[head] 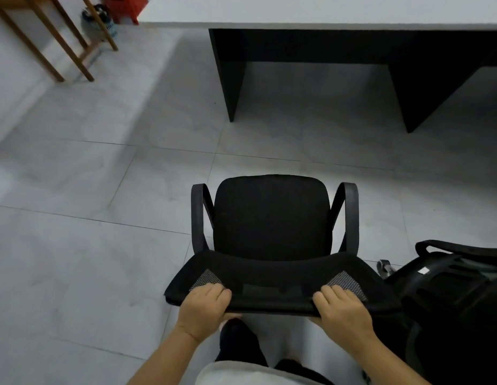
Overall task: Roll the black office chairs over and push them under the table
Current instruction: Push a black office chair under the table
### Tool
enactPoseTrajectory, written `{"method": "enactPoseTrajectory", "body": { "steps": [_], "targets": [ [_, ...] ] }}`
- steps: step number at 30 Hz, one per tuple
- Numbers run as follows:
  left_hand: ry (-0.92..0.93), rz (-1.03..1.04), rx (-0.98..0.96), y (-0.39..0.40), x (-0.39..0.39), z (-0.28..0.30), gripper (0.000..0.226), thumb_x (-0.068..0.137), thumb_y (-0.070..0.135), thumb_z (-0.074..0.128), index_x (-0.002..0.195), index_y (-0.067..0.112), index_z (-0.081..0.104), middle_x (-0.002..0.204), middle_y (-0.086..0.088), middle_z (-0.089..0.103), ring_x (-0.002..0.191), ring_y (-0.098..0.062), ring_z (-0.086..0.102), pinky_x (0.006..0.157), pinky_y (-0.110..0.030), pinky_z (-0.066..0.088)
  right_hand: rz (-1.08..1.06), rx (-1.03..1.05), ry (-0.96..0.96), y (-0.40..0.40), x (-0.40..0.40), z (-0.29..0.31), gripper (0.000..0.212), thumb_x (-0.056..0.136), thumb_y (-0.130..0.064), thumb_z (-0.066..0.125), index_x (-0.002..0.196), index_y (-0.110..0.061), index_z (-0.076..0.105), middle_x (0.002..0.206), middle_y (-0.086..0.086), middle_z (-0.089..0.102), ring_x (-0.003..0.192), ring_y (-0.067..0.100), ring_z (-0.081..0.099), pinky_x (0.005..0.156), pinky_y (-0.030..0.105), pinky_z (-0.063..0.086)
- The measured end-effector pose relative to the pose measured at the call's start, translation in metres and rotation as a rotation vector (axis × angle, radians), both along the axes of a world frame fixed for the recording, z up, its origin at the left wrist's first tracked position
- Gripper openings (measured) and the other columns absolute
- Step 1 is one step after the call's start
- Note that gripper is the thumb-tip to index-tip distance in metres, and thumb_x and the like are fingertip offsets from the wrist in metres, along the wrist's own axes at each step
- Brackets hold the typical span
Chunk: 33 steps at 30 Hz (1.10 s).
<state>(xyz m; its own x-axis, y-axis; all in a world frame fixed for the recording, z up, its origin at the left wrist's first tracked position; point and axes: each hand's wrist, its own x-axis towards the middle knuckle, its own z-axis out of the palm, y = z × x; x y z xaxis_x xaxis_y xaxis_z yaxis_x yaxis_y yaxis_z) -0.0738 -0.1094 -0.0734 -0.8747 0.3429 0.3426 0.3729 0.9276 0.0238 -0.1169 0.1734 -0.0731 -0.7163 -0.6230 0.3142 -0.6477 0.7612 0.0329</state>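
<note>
A black office chair (272, 218) with armrests stands on the tiled floor right in front of me, its seat facing the table. My left hand (202, 309) grips the top edge of its backrest on the left side. My right hand (341, 309) grips the same edge on the right side. The table (325, 12) has a light grey top and black panel legs; it stands ahead, some distance from the chair, with an open gap between two legs. A second black office chair (458, 295) stands close at my right, only partly in view.
Wooden legs of a stand (55, 43) rise at the far left by the wall. A dark patterned container (97, 23) and a red object (125, 6) sit behind them. Grey floor tiles (102, 176) stretch between the chair and the table.
</note>
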Motion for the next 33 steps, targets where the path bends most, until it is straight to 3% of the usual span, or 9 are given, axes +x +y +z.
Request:
{"method": "enactPoseTrajectory", "body": {
  "steps": [4,13,19,22,25,27,28,30,33],
  "targets": [
    [0.076,0.005,0.032,-0.021,-0.057,-0.002,0.043,0.093,0.054,0.026,0.08,0.017,0.043,0.05,0.003,0.057,0.042,-0.012,0.052,0.045,-0.02,0.04,-0.043,-0.009,-0.006,-0.024,-0.051,-0.001,0.039,0.039,-0.031,0.088,0.059,-0.016,0.058,0.055,-0.001,0.054,0.046,0.017,0.051,0.043,0.024,0.04],
    [0.037,-0.039,0.048,-0.089,-0.215,0.002,0.045,0.094,0.055,0.014,0.075,0.021,0.036,0.05,0.006,0.053,0.042,-0.009,0.049,0.045,-0.017,0.031,-0.184,-0.025,-0.071,-0.094,-0.194,0.004,0.05,0.031,-0.038,0.09,0.058,-0.016,0.055,0.053,-0.001,0.05,0.046,0.017,0.048,0.049,0.023,0.031],
    [0.035,-0.08,0.016,-0.136,-0.315,0.002,0.07,0.094,0.055,0.013,0.056,0.02,0.061,0.049,0.006,0.053,0.041,-0.009,0.049,0.042,-0.016,0.034,-0.24,-0.01,-0.099,-0.143,-0.279,0.008,0.044,0.029,-0.028,0.09,0.056,-0.015,0.058,0.052,-0.001,0.05,0.045,0.017,0.048,0.042,0.022,0.036],
    [0.014,-0.102,0.034,-0.152,-0.363,0.0,0.065,0.093,0.055,0.014,0.06,0.02,0.057,0.05,0.007,0.053,0.041,-0.009,0.05,0.041,-0.015,0.037,-0.258,-0.024,-0.119,-0.158,-0.322,0.009,0.045,0.029,-0.03,0.092,0.056,-0.016,0.059,0.052,-0.002,0.053,0.044,0.017,0.05,0.041,0.022,0.039],
    [-0.026,-0.121,0.045,-0.165,-0.411,-0.005,0.047,0.093,0.056,0.014,0.074,0.021,0.04,0.051,0.008,0.054,0.044,-0.008,0.05,0.043,-0.016,0.037,-0.263,-0.05,-0.116,-0.171,-0.365,0.013,0.047,0.027,-0.037,0.091,0.055,-0.017,0.059,0.052,-0.003,0.054,0.044,0.015,0.052,0.042,0.02,0.041],
    [-0.062,-0.132,0.025,-0.172,-0.442,-0.004,0.041,0.09,0.059,0.028,0.076,0.021,0.037,0.052,0.008,0.055,0.045,-0.008,0.051,0.045,-0.016,0.036,-0.264,-0.052,-0.137,-0.178,-0.392,0.015,0.048,0.028,-0.043,0.089,0.055,-0.017,0.058,0.052,-0.003,0.054,0.044,0.014,0.052,0.042,0.018,0.04],
    [-0.086,-0.135,0.002,-0.174,-0.457,0.0,0.04,0.081,0.061,0.048,0.076,0.022,0.038,0.053,0.009,0.056,0.046,-0.007,0.051,0.045,-0.016,0.037,-0.277,-0.053,-0.159,-0.18,-0.406,0.016,0.049,0.028,-0.043,0.089,0.055,-0.017,0.058,0.052,-0.003,0.053,0.044,0.015,0.052,0.042,0.018,0.04],
    [-0.153,-0.152,-0.067,-0.175,-0.487,0.007,0.055,0.044,0.06,0.079,0.073,0.025,0.048,0.053,0.011,0.056,0.046,-0.006,0.052,0.044,-0.015,0.038,-0.3,-0.061,-0.213,-0.184,-0.431,0.014,0.05,0.026,-0.041,0.09,0.055,-0.017,0.057,0.052,-0.003,0.053,0.044,0.016,0.052,0.04,0.021,0.041],
    [-0.194,-0.171,-0.149,-0.182,-0.533,0.017,0.05,0.027,0.064,0.079,0.057,0.028,0.063,0.055,0.014,0.057,0.047,-0.003,0.053,0.044,-0.012,0.038,-0.302,-0.078,-0.188,-0.192,-0.469,0.012,0.039,0.035,-0.04,0.083,0.054,-0.018,0.056,0.05,-0.002,0.051,0.042,0.017,0.051,0.039,0.023,0.04]
  ]
}}
